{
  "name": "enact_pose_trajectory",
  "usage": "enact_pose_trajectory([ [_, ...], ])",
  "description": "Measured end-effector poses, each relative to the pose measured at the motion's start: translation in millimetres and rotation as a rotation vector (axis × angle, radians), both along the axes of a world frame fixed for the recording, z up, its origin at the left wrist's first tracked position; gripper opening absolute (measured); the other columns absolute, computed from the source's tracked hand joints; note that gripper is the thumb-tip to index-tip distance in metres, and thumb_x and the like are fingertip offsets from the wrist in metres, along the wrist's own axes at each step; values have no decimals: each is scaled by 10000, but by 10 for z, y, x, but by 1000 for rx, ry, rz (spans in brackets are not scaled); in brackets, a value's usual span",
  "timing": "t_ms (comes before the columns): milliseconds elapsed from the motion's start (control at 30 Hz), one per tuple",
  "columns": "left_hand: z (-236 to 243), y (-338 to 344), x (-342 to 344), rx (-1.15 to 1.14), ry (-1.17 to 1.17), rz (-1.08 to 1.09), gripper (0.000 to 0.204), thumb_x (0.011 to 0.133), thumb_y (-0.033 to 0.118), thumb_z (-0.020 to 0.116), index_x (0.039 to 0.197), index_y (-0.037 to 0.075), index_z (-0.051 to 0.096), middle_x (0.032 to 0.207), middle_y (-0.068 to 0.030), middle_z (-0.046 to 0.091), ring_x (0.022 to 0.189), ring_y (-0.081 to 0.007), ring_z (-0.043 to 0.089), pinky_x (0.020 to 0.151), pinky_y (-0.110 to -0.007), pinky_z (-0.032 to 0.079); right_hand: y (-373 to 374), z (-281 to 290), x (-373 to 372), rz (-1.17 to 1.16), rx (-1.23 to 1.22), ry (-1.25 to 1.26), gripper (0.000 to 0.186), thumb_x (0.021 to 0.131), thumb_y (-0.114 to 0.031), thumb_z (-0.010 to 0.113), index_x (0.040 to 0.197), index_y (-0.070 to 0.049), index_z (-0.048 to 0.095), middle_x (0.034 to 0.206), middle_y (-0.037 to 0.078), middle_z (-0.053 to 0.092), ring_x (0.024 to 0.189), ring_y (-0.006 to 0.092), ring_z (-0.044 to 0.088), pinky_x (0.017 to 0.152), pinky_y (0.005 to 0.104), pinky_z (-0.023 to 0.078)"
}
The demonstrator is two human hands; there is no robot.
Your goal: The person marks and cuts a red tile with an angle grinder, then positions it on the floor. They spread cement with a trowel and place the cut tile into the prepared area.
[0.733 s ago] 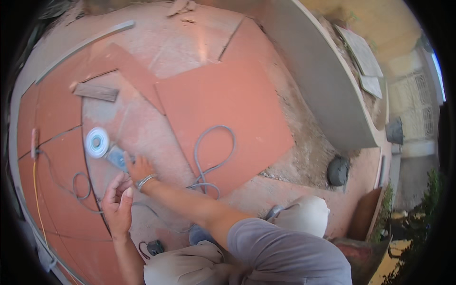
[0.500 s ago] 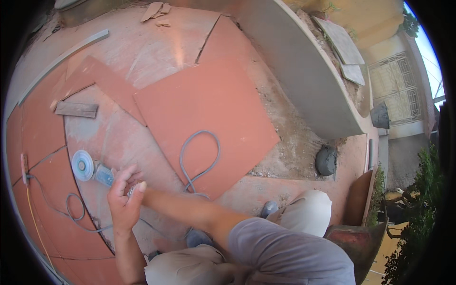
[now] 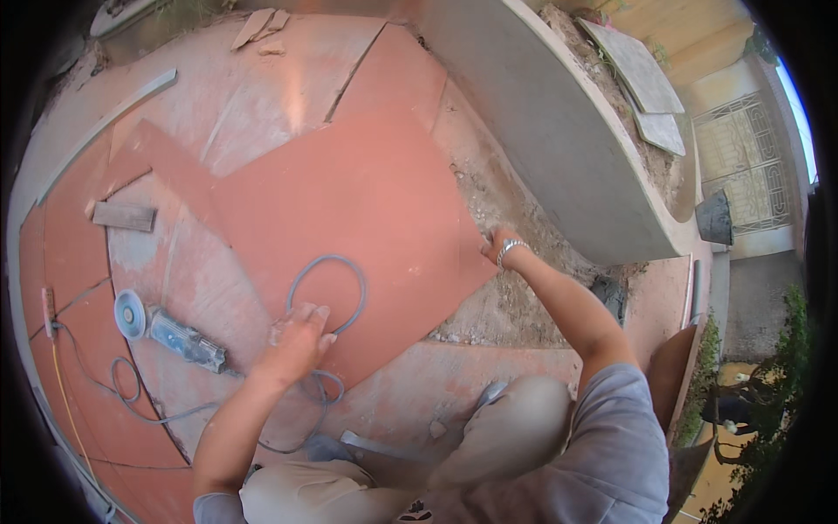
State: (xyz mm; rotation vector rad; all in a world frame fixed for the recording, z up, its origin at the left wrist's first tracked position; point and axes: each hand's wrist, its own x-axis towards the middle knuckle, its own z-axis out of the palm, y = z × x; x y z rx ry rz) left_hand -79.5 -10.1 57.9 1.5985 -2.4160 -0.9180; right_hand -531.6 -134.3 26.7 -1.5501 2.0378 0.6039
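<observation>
A large square red slab (image 3: pixel 349 201) lies at an angle across the floor in front of me. At its right corner, my right hand (image 3: pixel 502 245), with a metal band at the wrist, has its fingers closed on the edge. My left hand (image 3: pixel 301 339) is over the slab's near left edge, thumb apart from partly bent fingers. It covers part of a looped grey cable (image 3: pixel 364 293); whether it touches the cable is unclear. Left of this hand, a blue angle grinder (image 3: pixel 185 339) with a pale disc (image 3: pixel 130 314) rests on the floor, untouched.
A short wooden board (image 3: pixel 124 216) and a long pale straight bar (image 3: pixel 109 131) lie at left. Bare soil (image 3: pixel 497 310) borders the slab on the right, below a curved grey wall (image 3: pixel 559 140). A dark bucket (image 3: pixel 716 217) stands beyond. Stone offcuts (image 3: pixel 260 26) lie far off.
My right hand has left the grinder and crossed to the slab's right corner. My left hand has moved right, from beside the grinder to the cable loop. The view has shifted slightly.
</observation>
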Motion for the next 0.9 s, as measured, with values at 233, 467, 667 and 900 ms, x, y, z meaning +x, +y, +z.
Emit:
enact_pose_trajectory([
  [233,-445,228,-332,72,-376,78,301,900,172,641,1179,72,592,1119,-180,703,1062,-391,679,924,-529,528,369,-895,-570,-67,-171,-134,713,849,-549,754,1251,35,676,1335,258,641,1220,406,633,1028,438,504],
  [467,-115,438,57,319,-827,59,298,875,189,609,1129,32,606,1109,-229,716,1055,-392,706,914,-484,556,547,-987,-805,-318,-144,-597,633,898,-505,740,1230,32,695,1195,235,714,1100,343,693,961,400,528],
  [667,-65,556,439,676,-981,-202,425,878,207,629,1261,25,608,1209,-228,701,1168,-383,670,996,-518,521,1148,-896,-1908,-449,-155,-620,666,952,-517,667,1358,11,628,1263,195,706,1192,310,657,1022,410,489],
  [900,-490,749,548,691,-1022,-414,325,943,220,624,1222,91,732,1332,-163,674,1283,-317,609,1025,-535,486,2870,90,-3387,47,74,-402,510,958,-457,637,1264,-52,678,1151,156,740,963,264,692,851,427,539],
])
